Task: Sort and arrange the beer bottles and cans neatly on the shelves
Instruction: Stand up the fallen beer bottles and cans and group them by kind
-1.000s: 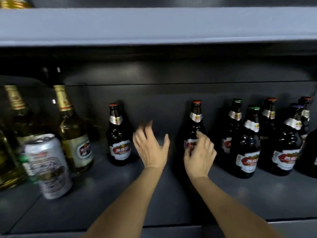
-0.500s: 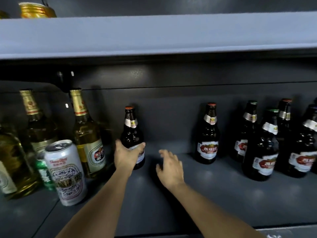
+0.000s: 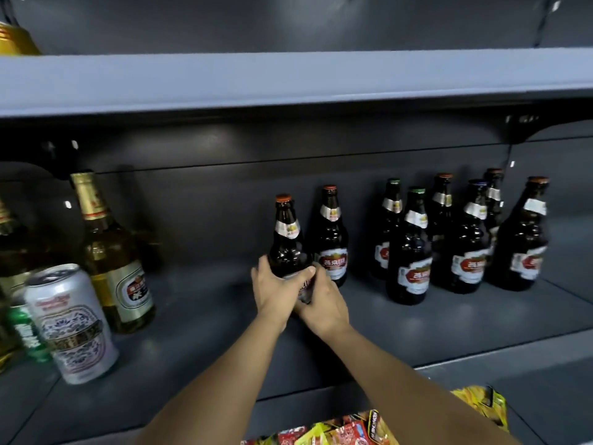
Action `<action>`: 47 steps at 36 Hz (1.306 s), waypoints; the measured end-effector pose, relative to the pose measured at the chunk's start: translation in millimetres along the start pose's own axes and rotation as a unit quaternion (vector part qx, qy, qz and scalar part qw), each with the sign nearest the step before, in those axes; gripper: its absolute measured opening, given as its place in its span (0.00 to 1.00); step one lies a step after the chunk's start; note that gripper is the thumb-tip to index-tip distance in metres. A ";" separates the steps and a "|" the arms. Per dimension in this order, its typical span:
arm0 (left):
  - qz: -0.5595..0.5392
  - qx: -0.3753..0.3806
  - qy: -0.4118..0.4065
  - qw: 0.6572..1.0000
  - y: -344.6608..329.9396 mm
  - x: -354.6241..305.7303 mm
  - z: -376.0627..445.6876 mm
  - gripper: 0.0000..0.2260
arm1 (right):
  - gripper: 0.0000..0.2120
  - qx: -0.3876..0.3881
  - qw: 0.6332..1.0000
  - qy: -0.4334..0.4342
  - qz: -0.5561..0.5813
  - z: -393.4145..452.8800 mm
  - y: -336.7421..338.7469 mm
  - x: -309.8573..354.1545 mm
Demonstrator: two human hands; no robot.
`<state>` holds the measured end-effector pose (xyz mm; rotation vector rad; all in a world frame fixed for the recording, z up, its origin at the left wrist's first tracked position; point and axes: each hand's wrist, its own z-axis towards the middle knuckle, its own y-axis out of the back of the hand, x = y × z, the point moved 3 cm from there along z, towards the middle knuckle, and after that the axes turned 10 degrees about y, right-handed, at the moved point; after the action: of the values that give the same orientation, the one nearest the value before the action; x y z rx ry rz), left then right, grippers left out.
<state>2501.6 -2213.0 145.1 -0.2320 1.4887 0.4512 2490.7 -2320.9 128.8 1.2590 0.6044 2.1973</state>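
A dark brown beer bottle (image 3: pixel 287 239) with a red cap stands on the grey shelf (image 3: pixel 205 319), right beside a matching bottle (image 3: pixel 332 239). My left hand (image 3: pixel 272 289) grips its lower body from the left, thumb across the label. From the right, my right hand (image 3: pixel 324 300) wraps round the same bottle's base. Several more dark bottles (image 3: pixel 412 252) stand grouped further right. On the left stand a gold-foil clear bottle (image 3: pixel 110 252) and a white patterned can (image 3: pixel 72 322).
A green can (image 3: pixel 27 332) sits behind the white can, with more pale bottles (image 3: pixel 12 248) at the far left. An upper shelf (image 3: pixel 288 78) overhangs close above the bottle caps. Colourful snack packets (image 3: pixel 353 428) lie on the shelf below.
My left hand took hold of the lone dark bottle and moved it right, next to the other red-capped bottle. The right hand came onto its base.
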 end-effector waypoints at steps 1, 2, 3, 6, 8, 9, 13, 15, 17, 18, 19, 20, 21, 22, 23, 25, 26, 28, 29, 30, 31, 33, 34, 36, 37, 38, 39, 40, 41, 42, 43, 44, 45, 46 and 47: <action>-0.002 0.006 -0.001 1.000 -8.7 -1.1 -6.6 0.28 | 0.30 -0.005 1.000 -0.004 -0.007 -3.8 8.4 -5.3; -0.005 0.014 -0.001 1.000 -17.2 -2.0 -12.7 0.29 | 0.28 -0.011 1.000 -0.007 -0.014 -7.6 16.7 -10.4; -0.009 0.022 -0.003 1.000 -25.1 -3.6 -18.8 0.29 | 0.28 -0.016 1.000 -0.010 -0.022 -10.8 24.4 -15.3; -0.008 0.049 -0.007 0.999 -46.4 -9.1 -32.3 0.28 | 0.28 -0.028 0.998 -0.026 -0.042 -18.8 43.8 -29.8; -0.005 0.065 -0.012 0.998 -58.6 -12.6 -38.6 0.27 | 0.30 -0.037 0.997 -0.042 -0.044 -22.2 53.5 -38.2; -0.004 0.068 -0.015 0.998 -64.2 -14.0 -40.8 0.28 | 0.31 -0.041 0.997 -0.049 -0.043 -22.9 57.4 -41.8; -0.007 0.070 -0.013 0.997 -80.9 -17.9 -44.2 0.31 | 0.28 -0.052 0.996 -0.060 -0.043 -21.8 69.2 -53.3; -0.006 0.071 -0.008 0.997 -85.9 -18.2 -43.8 0.32 | 0.27 -0.051 0.996 -0.063 -0.045 -20.3 71.4 -58.1; -0.005 0.071 -0.008 0.997 -89.1 -17.3 -42.1 0.32 | 0.26 -0.049 0.996 -0.062 -0.043 -19.1 71.5 -61.5; -0.003 0.070 -0.008 0.997 -90.0 -16.8 -41.1 0.32 | 0.27 -0.050 0.996 -0.058 -0.038 -18.7 70.9 -62.2; 0.000 0.070 -0.006 0.998 -90.7 -16.2 -39.6 0.32 | 0.27 -0.052 0.997 -0.054 -0.032 -18.3 70.0 -62.6; 0.002 0.069 -0.004 0.998 -91.2 -15.6 -37.6 0.32 | 0.28 -0.054 0.997 -0.049 -0.028 -17.5 69.0 -62.9; 0.005 0.068 -0.001 0.998 -91.7 -15.3 -35.7 0.31 | 0.29 -0.054 0.997 -0.046 -0.024 -16.6 68.0 -62.8; 0.008 0.068 0.001 0.998 -92.0 -15.2 -34.0 0.31 | 0.30 -0.054 0.997 -0.044 -0.020 -15.5 66.8 -62.7; 0.012 0.067 0.003 0.998 -92.1 -14.8 -32.2 0.31 | 0.31 -0.053 0.998 -0.044 -0.016 -14.5 65.3 -62.6; 0.021 0.067 0.007 0.997 -92.0 -14.4 -29.2 0.31 | 0.31 -0.053 0.998 -0.045 -0.009 -12.5 62.4 -63.2; 0.024 0.068 0.007 0.997 -91.5 -14.8 -28.7 0.30 | 0.31 -0.053 0.998 -0.045 -0.007 -11.8 61.1 -63.7; 0.031 0.071 0.008 0.997 -90.9 -15.8 -28.5 0.30 | 0.31 -0.054 0.998 -0.043 -0.007 -11.2 59.6 -64.9; 0.036 0.073 0.007 0.997 -90.5 -16.7 -28.8 0.31 | 0.31 -0.053 0.998 -0.042 -0.010 -10.9 59.1 -65.7; 0.044 0.075 0.008 0.996 -90.0 -17.6 -29.2 0.31 | 0.32 -0.051 0.998 -0.041 -0.013 -10.7 59.0 -66.4; 0.052 0.078 0.007 0.996 -89.4 -18.2 -29.4 0.32 | 0.32 -0.048 0.998 -0.039 -0.014 -10.5 58.9 -67.1; 0.071 0.087 0.004 0.994 -86.9 -18.1 -30.0 0.33 | 0.33 -0.044 0.998 -0.036 -0.011 -9.8 59.2 -68.2; 0.080 0.092 0.001 0.993 -84.5 -17.6 -31.0 0.33 | 0.32 -0.042 0.999 -0.034 -0.010 -9.5 59.5 -68.4; 0.095 0.094 -0.008 0.991 -76.7 -16.8 -35.2 0.33 | 0.32 -0.035 0.999 -0.032 -0.005 -9.6 60.2 -67.7; 0.103 0.092 -0.009 0.990 -72.3 -15.5 -37.6 0.33 | 0.31 -0.031 0.999 -0.034 -0.003 -10.4 60.6 -66.9; 0.113 0.089 -0.007 0.990 -67.5 -14.0 -40.0 0.33 | 0.31 -0.029 0.999 -0.035 -0.002 -12.0 61.2 -66.0; 0.123 0.084 -0.003 0.989 -62.4 -12.1 -42.4 0.33 | 0.30 -0.029 0.999 -0.037 -0.003 -14.0 61.9 -64.6; 0.135 0.079 0.003 0.988 -56.7 -10.6 -45.1 0.34 | 0.30 -0.031 0.999 -0.037 -0.006 -16.4 62.6 -62.9; 0.145 0.073 0.008 0.987 -50.3 -9.0 -48.0 0.34 | 0.30 -0.036 0.999 -0.036 -0.010 -18.9 62.9 -61.0; 0.155 0.067 0.012 0.986 -43.6 -7.2 -51.2 0.35 | 0.31 -0.043 0.998 -0.037 -0.014 -21.6 63.0 -58.8; 0.163 0.061 0.016 0.985 -36.1 -5.5 -54.2 0.35 | 0.31 -0.053 0.998 -0.039 -0.017 -24.5 62.9 -55.6; 0.170 0.053 0.018 0.984 -27.8 -4.1 -57.6 0.34 | 0.31 -0.065 0.997 -0.043 -0.022 -27.5 62.5 -52.0; 0.176 0.044 0.021 0.983 -19.2 -2.4 -60.8 0.34 | 0.31 -0.079 0.995 -0.044 -0.028 -30.4 62.1 -47.6; 0.182 0.033 0.025 0.982 -10.4 -0.8 -63.9 0.32 | 0.30 -0.093 0.994 -0.043 -0.035 -33.6 61.5 -42.7; 0.186 0.021 0.028 0.982 -0.9 0.9 -66.3 0.31 | 0.30 -0.106 0.993 -0.040 -0.044 -36.7 60.7 -37.5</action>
<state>2442.1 -2241.5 138.8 0.0709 1.6005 0.7151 2460.8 -2395.2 124.9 1.1788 0.3764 2.0663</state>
